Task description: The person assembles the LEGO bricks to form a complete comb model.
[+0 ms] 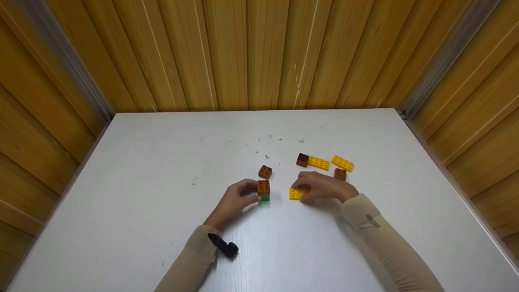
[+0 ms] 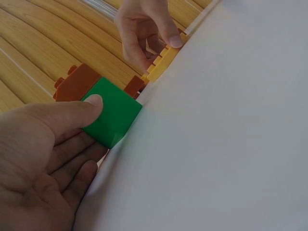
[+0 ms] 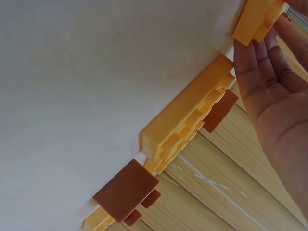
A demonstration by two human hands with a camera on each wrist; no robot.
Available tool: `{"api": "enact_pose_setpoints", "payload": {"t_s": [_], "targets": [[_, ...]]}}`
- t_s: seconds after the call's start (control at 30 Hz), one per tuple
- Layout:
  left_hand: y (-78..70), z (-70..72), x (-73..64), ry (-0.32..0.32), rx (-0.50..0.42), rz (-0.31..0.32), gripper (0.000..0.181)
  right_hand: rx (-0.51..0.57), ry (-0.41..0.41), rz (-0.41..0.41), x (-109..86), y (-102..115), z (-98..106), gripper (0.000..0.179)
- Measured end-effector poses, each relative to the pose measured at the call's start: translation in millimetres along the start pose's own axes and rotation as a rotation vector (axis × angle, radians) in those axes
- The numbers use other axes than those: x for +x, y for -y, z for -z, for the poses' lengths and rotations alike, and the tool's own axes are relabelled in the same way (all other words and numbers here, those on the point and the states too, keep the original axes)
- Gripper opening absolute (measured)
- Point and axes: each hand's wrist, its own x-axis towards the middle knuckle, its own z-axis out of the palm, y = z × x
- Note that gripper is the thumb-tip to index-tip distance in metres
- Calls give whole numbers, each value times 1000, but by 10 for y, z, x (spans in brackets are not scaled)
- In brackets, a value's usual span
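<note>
My left hand (image 1: pixel 233 200) grips a two-brick stack standing on the table, a brown toy brick (image 1: pixel 263 186) on top of a green one (image 1: pixel 264 197). In the left wrist view the thumb presses the side of the green brick (image 2: pixel 111 113), with the fingers behind. To the right, my right hand (image 1: pixel 324 187) pinches a yellow studded brick (image 1: pixel 296 194) between thumb and fingers, low at the table surface. That yellow brick (image 3: pixel 255 21) also shows at the top of the right wrist view. Just behind the stack lies a loose brown brick (image 1: pixel 265 172).
Beyond the right hand are a dark brown brick (image 1: pixel 302 159), a yellow brick (image 1: pixel 318 163) touching it, another yellow brick (image 1: pixel 342 163) and a brown brick (image 1: pixel 340 174) partly hidden by the hand. A wood-patterned wall (image 1: pixel 259 56) encloses the white table (image 1: pixel 162 162).
</note>
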Motion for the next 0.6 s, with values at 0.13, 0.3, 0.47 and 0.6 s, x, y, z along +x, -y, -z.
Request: {"api": "enact_pose_setpoints", "payload": {"t_s": [0.13, 0.3, 0.47, 0.6], "targets": [[-18, 7, -7, -5, 16, 4, 40, 4, 7, -11, 11, -3, 8, 37], [-20, 13, -5, -6, 42, 0, 39, 21, 10, -47, 19, 18, 26, 38], [-23, 14, -7, -10, 51, -1, 39, -5, 0, -19, 20, 47, 52, 39], [-29, 10, -7, -12, 53, 9, 39, -27, -18, 7, 15, 68, 74, 39]]}}
